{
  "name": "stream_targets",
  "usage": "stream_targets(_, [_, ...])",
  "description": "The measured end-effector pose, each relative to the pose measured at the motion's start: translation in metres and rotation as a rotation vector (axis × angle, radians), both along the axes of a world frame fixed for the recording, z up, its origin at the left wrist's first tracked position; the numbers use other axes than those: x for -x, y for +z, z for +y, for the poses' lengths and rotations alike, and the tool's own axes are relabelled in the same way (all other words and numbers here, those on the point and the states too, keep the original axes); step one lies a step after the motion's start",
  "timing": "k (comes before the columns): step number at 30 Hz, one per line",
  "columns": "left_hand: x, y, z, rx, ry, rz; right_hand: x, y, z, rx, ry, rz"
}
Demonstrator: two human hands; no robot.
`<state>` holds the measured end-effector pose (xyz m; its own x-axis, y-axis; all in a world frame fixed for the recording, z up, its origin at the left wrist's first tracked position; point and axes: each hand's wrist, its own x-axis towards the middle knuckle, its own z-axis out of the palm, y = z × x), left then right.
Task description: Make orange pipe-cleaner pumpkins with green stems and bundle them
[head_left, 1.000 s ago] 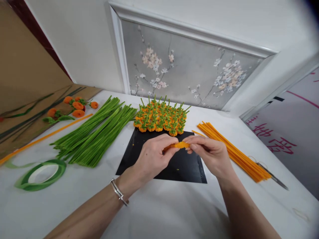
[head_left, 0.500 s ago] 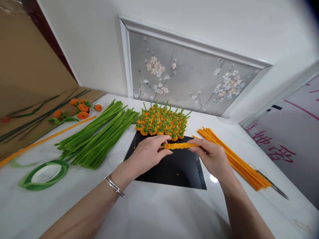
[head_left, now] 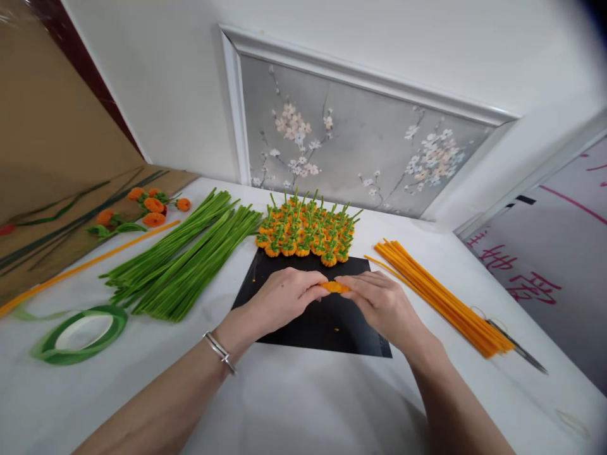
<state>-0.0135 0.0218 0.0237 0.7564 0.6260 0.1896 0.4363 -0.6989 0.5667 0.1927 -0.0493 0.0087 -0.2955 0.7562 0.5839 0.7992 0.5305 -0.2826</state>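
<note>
Between my two hands is a short piece of orange pipe cleaner (head_left: pixel 334 287), crimped into ridges a moment ago and now mostly covered by fingers. My left hand (head_left: pixel 284 294) pinches its left end; a silver bangle circles that wrist. Its right end is gripped by the fingertips of my right hand (head_left: pixel 379 300). Both hands hover over a black mat (head_left: pixel 317 328). Just behind them stand several small orange fuzzy pumpkin-like pieces (head_left: pixel 308 230) with green stems pointing up, packed close together.
Left of the mat lie green pipe cleaners (head_left: pixel 190 265) and a roll of green tape (head_left: pixel 116 325). Orange pipe cleaners (head_left: pixel 441 297) lie at right, by scissors (head_left: pixel 526 354). Finished orange flowers (head_left: pixel 154 205) rest on brown paper at far left. A framed floral panel (head_left: pixel 360 126) rises behind.
My hands have come closer together, and less of the crimped orange piece shows between them. More of my right hand's fingers now wrap around its end. The view has shifted slightly.
</note>
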Motion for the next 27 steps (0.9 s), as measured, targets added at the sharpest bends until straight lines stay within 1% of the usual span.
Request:
stream_targets(3, [0.000,0.002,0.001,-0.011,0.025,0.009,-0.008,0.004,-0.002,0.054,-0.076,0.070])
stream_targets(6, [0.000,0.005,0.001,-0.041,0.049,0.018,-0.018,0.008,-0.003,0.150,-0.138,0.145])
stream_targets(9, [-0.001,0.005,0.000,-0.089,0.050,0.038,-0.021,0.011,-0.003,0.204,-0.126,0.141])
stream_targets(13, [-0.002,0.002,-0.001,-0.190,0.032,0.006,-0.018,0.010,-0.002,0.147,-0.075,0.129])
stream_targets(15, [-0.003,0.001,-0.002,-0.205,0.029,-0.018,-0.017,0.010,-0.002,0.119,-0.073,0.136])
stream_targets(21, [-0.006,0.001,-0.008,-0.145,0.041,-0.019,-0.011,0.008,-0.004,0.054,-0.036,0.110])
stream_targets(27, [-0.008,0.000,-0.010,-0.058,0.092,-0.171,-0.003,0.011,-0.004,-0.054,0.023,0.124])
